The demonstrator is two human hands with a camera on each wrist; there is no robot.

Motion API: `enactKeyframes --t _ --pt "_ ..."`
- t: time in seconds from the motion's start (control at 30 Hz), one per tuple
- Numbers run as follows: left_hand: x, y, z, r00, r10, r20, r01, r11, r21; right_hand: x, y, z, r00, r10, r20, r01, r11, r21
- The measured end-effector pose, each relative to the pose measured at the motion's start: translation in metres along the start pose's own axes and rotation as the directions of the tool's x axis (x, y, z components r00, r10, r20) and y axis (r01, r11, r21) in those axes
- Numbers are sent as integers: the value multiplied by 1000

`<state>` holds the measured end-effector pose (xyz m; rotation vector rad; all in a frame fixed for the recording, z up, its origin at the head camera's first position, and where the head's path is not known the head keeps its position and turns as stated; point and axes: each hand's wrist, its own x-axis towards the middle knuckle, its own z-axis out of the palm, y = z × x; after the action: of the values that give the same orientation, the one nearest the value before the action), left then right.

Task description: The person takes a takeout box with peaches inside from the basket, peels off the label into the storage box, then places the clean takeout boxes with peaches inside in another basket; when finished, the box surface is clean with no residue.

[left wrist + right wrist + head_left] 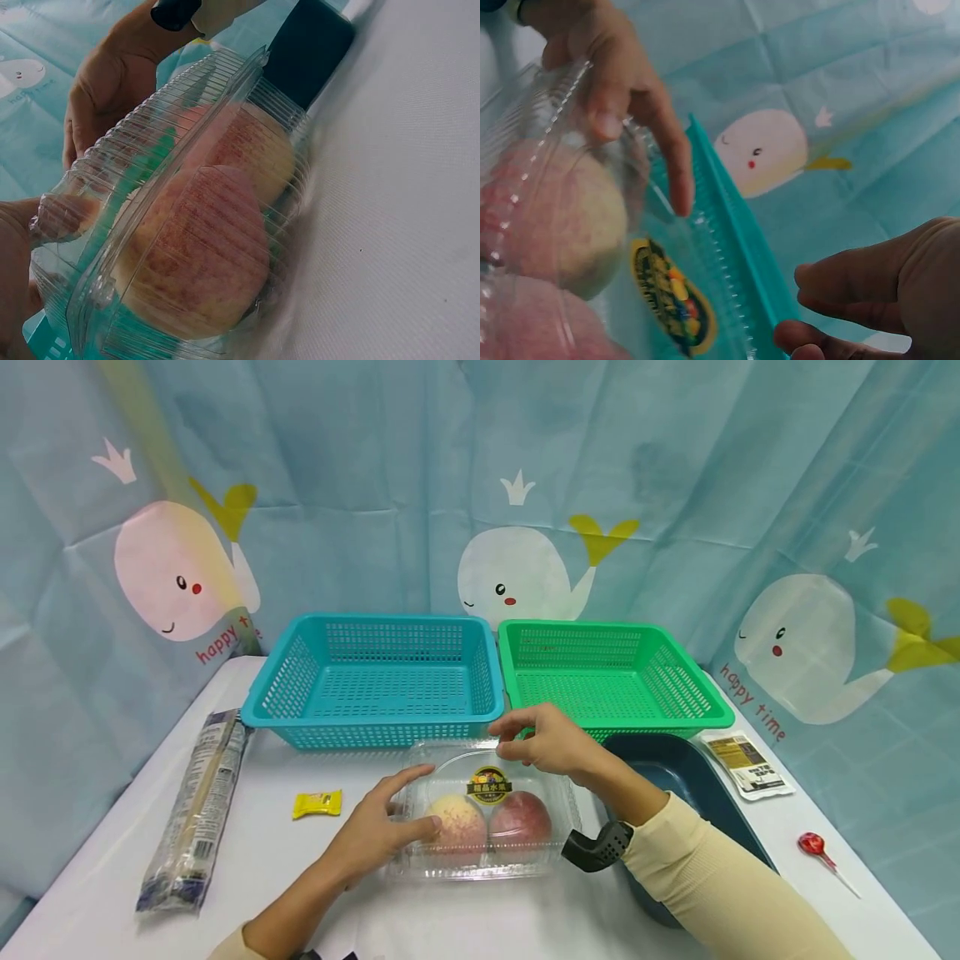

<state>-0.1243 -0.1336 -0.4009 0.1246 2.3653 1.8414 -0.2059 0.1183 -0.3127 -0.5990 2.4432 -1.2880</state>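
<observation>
A clear plastic fruit box (480,867) with a ridged lid sits in front of the baskets. Inside it lie a pale peach (459,822) and a redder peach (521,820), under a black and gold label (489,787). My left hand (378,831) grips the left end of the box, its thumb over the lid and its fingers along the side. Over the back right of the lid hovers my right hand (551,743), fingers loosely bent and nothing between them. In the right wrist view those fingertips (817,283) show apart from the lid.
Behind stand a blue basket (375,731) and a green basket (652,724). A dark blue bin (720,802) lies under my right forearm. To the left are a yellow packet (317,803) and a long wrapped package (198,810); at right, a white sachet (746,766) and a red lollipop (812,843).
</observation>
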Motion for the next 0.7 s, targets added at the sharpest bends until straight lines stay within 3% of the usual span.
enactKeyframes --t 0.33,0.7 --pt "0 1 0 1000 -12 -1 12 1000 16 11 9 14 998 37 41 -36 999 -24" --pt "1 0 0 1000 1 -2 -1 1000 15 11 12 23 998 69 13 -69 997 -33"
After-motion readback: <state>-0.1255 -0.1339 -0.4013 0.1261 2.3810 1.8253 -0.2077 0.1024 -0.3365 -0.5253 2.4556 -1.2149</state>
